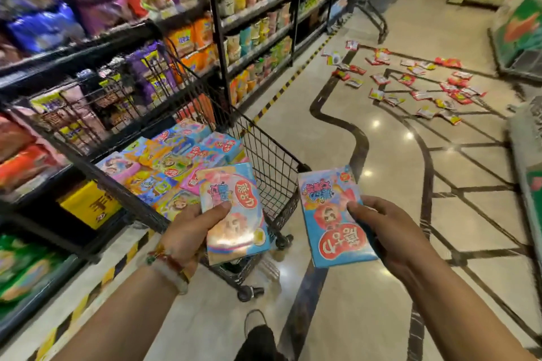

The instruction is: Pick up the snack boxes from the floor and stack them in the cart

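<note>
Both forearms bare, no sleeves. Left wrist: pale bead bracelet (171, 274) plus red-and-green beaded cord (164, 258). Below the hands: dark trouser leg (259, 343), grey shoe (254, 320).

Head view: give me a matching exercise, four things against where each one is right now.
Things:
1. left box
2. right box
3. packets
4. box pile

Places:
A. strewn on the floor, far down the aisle
B. inside the cart
C. gripped by the left hand, over the cart's corner
D. gripped by the right hand, over the floor

Pairs: 1-C, 2-D, 3-A, 4-B
</note>
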